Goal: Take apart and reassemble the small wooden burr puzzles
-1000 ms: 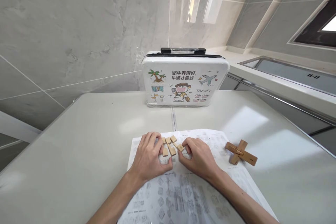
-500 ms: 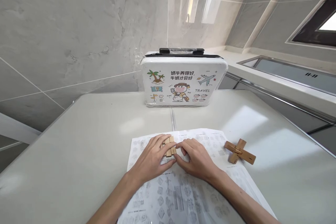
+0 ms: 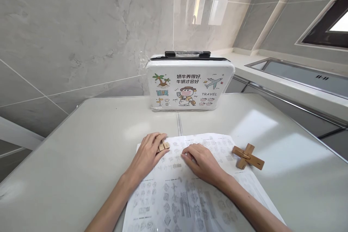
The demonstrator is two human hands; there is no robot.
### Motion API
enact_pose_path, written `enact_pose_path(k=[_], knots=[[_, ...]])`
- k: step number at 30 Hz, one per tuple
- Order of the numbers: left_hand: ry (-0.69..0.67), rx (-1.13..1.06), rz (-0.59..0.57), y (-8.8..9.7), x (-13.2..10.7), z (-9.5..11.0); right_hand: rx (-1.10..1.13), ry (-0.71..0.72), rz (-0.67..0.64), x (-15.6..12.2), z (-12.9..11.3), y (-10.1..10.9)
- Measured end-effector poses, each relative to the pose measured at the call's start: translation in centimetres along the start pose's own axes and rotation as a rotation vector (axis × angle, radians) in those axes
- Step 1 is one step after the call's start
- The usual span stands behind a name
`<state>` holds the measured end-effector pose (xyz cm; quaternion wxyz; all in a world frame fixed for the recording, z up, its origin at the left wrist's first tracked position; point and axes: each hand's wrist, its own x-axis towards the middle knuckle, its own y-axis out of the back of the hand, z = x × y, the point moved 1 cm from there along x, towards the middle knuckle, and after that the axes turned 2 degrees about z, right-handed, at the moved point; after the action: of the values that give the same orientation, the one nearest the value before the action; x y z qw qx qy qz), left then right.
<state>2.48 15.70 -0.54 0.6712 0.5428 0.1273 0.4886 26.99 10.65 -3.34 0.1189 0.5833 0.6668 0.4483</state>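
Observation:
My left hand (image 3: 148,152) is closed around a small light wooden block puzzle (image 3: 163,146) at the upper left edge of a printed sheet (image 3: 168,174). Only the puzzle's right end shows; the fingers cover the rest. To the right, my right hand (image 3: 199,159) rests on the sheet with its fingers curled in and the thumb against the index finger. Nothing shows in its grip. A darker wooden cross-shaped puzzle (image 3: 248,156) lies at the sheet's right edge, apart from both hands.
A white case (image 3: 190,83) with cartoon prints and a black handle stands upright at the back of the pale table (image 3: 81,145). Behind it rises a grey tiled wall (image 3: 81,32). At the right runs a counter (image 3: 288,76) with a recessed sink area.
My left hand has moved left and slightly away from me, taking the wooden block puzzle with it. My right hand has stayed nearly in place and no longer touches the puzzle.

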Motion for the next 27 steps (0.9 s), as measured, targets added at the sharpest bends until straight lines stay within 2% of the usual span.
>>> enact_pose_path(k=[7,17,23,27], knots=[[-0.042,0.039,-0.028,1.1,0.1,-1.3,0.014,-0.019,-0.008,0.1,0.0,0.0],[-0.017,0.093,-0.022,2.0,0.4,-0.9,0.019,-0.009,0.0,0.1,0.1,-0.1],[-0.096,0.094,0.054,1.8,0.2,0.7,0.012,0.0,0.005,0.0,0.2,-0.2],[-0.243,0.042,0.047,0.7,-0.2,2.9,0.011,0.001,0.002,0.1,0.2,-0.1]])
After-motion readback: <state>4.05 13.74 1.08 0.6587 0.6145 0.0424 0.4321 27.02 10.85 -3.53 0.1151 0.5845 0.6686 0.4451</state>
